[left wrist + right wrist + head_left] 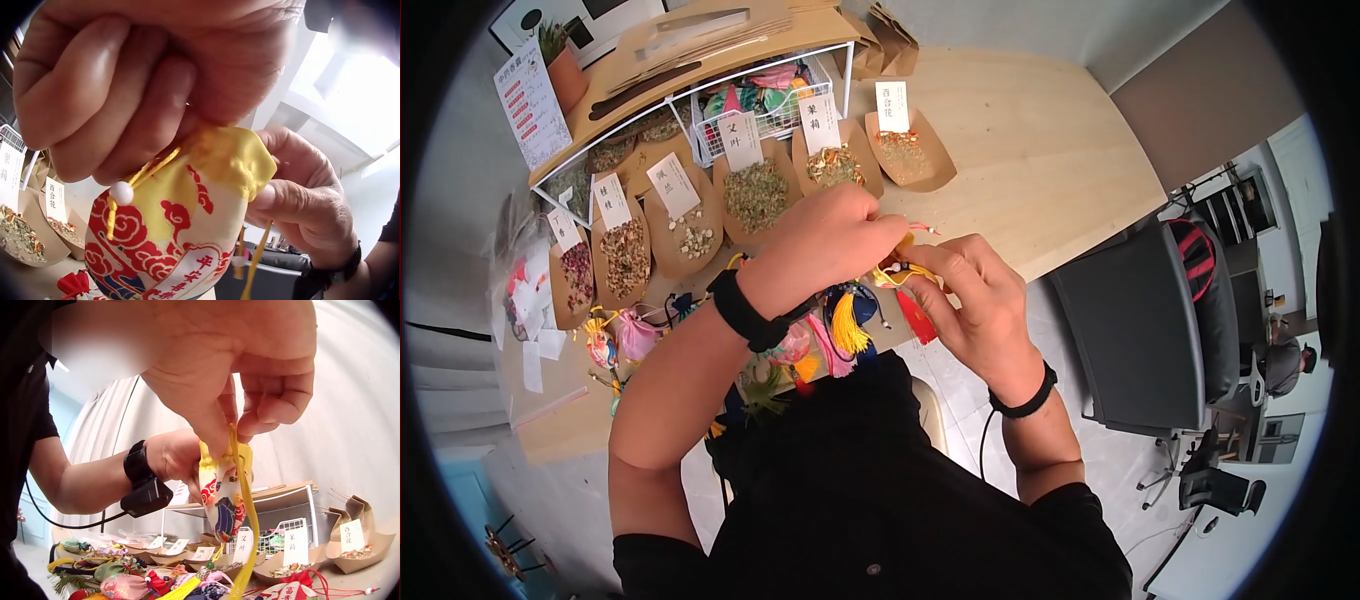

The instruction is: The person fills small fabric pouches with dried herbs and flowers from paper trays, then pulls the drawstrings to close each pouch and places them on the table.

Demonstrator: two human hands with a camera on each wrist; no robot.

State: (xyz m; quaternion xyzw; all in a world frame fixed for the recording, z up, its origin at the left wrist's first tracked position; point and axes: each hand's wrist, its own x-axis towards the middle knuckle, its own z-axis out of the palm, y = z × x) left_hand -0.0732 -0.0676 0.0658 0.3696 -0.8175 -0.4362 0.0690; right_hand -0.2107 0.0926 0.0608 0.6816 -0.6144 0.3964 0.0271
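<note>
A drawstring sachet pouch (pixel 159 234), cream and yellow with red cloud patterns and red characters, hangs between both hands above the table's near edge. My left hand (pixel 832 238) holds it near its gathered yellow mouth with curled fingers. From the other side my right hand (pixel 980 298) pinches the yellow top between thumb and fingers. In the left wrist view a yellow cord with a white bead (pixel 121 193) lies across the pouch's front. A yellow strand (pixel 248 531) hangs from the top in the right wrist view. The fingers hide part of the mouth.
Paper trays of dried herbs (pixel 757 195) with name cards stand in a row. Behind them is a wooden shelf (pixel 700 50) with a wire basket (pixel 785 100). Colourful tasselled sachets (pixel 125 587) cover the table's near edge. A dark chair (pixel 1140 320) stands at the right.
</note>
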